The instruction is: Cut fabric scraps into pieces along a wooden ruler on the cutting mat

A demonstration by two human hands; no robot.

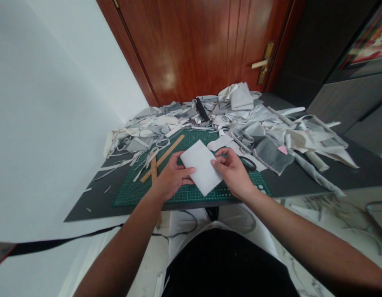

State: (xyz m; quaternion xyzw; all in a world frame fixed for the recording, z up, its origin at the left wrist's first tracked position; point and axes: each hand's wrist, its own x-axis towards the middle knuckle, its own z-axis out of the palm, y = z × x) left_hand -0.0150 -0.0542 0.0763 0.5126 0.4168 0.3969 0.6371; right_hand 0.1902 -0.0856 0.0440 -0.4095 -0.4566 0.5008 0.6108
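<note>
A white, roughly square flat piece (202,167), which looks like folded fabric, is held up above the green cutting mat (132,194). My left hand (173,175) grips its left corner, thumb on top and fingers underneath. At the right edge, my right hand (232,169) pinches it between thumb and curled fingers. Just behind the piece lie white fabric scraps (220,142). Dark scissor handles (249,163) show partly beside my right hand. Two wooden rulers (166,156) cross each other on the mat to the left.
Grey and white fabric scraps (166,123) heap along the back of the dark table (94,198). More grey pieces (271,152), one with a pink patch (282,149), lie at the right. A white wall (61,103) stands left, a brown door (197,49) behind.
</note>
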